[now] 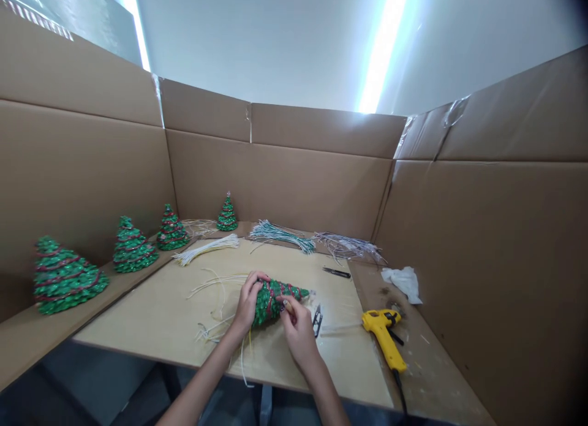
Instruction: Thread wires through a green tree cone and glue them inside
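Note:
A green Christmas tree figure (267, 300) with red garlands lies on its side over the table, its tip pointing right. My left hand (249, 297) is wrapped round its wide base end. At the tree's near side, my right hand (296, 325) is pinched on a small thin brownish item, too small to name, and its fingertips are against the branches. White and yellow wires (215, 282) spread from the base end to the left and toward the front edge. Small snips (317, 320) lie just right of my right hand.
Several upright trees (133, 248) line the left and back. Wire bundles (209, 249) lie along the back. A black-handled cutter (337, 272), a white tissue (404, 284) and a corded yellow glue gun (386, 340) are at right. Cardboard walls (321, 181) surround the table (160, 315).

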### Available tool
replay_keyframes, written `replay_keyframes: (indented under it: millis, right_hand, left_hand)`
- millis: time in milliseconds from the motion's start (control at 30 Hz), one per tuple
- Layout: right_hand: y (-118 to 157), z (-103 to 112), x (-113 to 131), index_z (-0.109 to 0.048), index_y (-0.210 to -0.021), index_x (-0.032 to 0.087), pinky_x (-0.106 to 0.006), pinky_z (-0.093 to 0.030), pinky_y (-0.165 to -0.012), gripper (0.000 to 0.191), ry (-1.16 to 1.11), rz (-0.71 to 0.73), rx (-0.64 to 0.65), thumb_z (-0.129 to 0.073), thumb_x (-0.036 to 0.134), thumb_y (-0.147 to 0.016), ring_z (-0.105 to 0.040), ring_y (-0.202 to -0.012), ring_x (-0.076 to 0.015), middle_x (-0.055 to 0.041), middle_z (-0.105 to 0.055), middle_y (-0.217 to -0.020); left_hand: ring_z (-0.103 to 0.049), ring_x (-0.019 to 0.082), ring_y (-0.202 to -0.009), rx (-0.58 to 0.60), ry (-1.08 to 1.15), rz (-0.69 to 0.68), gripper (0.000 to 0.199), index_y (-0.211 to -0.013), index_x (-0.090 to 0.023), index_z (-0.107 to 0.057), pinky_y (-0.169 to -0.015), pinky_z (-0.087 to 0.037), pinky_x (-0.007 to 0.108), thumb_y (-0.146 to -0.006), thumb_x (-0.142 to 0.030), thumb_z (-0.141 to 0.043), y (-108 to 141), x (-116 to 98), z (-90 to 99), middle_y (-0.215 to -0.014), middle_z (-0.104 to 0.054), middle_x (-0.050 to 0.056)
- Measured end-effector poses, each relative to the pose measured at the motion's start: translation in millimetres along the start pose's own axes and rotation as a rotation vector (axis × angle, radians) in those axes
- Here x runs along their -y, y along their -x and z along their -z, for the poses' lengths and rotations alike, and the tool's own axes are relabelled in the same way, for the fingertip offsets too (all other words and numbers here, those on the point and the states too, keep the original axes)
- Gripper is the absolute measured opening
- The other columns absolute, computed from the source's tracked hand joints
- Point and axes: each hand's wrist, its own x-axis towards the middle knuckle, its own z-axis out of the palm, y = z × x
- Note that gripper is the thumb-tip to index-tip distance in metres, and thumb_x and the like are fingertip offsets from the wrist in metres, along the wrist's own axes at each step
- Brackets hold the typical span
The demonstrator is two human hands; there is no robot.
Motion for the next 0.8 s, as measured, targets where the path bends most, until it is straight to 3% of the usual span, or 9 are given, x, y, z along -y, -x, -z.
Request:
replay_keyframes:
  millis: [167, 367, 533, 800]
  right_hand:
    - [1.6, -2.2, -2.0, -0.074, -0.104, 0.015, -0.026, -0.051, -0.058, 0.034, 0.076, 0.021, 0.015, -0.046, 0.014, -0.083, -0.066, -0.062, -0.0169, -0.0060, -0.076, -0.082]
    - [-0.7, -2.2, 7.7, -0.070, -0.109, 0.015, -0.035, -0.054, -0.084, 0.037, 0.211, 0.116, 0.063, -0.047, 0.010, -0.081, -0.071, -0.095, -0.0247, -0.0118, -0.075, -0.104]
    - [-3.8, -4.2, 17.7, -0.067, -0.100, 0.015, -0.037, -0.051, -0.077, 0.028, 0.337, 0.159, 0.120, -0.046, 0.009, -0.082, -0.068, -0.087, -0.0270, -0.0120, -0.072, -0.091]
    - [0.1, -7.1, 19.1, -0.063, -0.093, 0.015, -0.031, -0.043, -0.065, 0.022, 0.367, 0.158, 0.132, -0.045, 0.011, -0.082, -0.062, -0.071, -0.0232, -0.0071, -0.064, -0.077]
  left_hand:
    - [-0.061, 0.025, -0.093, -0.018, 0.020, 0.004, 0.017, -0.078, -0.021, -0.061, -0.088, -0.046, 0.035, -0.080, -0.032, -0.048, -0.6, 0.5, -1.3, -0.087, -0.064, 0.005]
    - [-0.060, 0.024, -0.091, -0.018, 0.025, -0.011, 0.017, -0.079, -0.021, -0.061, -0.086, -0.046, 0.034, -0.081, -0.032, -0.048, -0.6, 1.9, -1.7, -0.086, -0.063, 0.004]
    - [-0.059, 0.024, -0.091, -0.024, 0.014, -0.029, 0.016, -0.079, -0.021, -0.060, -0.086, -0.044, 0.034, -0.083, -0.030, -0.047, 1.0, 4.1, -4.0, -0.087, -0.061, 0.004]
    - [-0.057, 0.024, -0.092, -0.038, -0.023, -0.029, 0.018, -0.077, -0.022, -0.060, -0.087, -0.043, 0.036, -0.083, -0.029, -0.045, 3.4, 1.5, -8.2, -0.087, -0.058, 0.004]
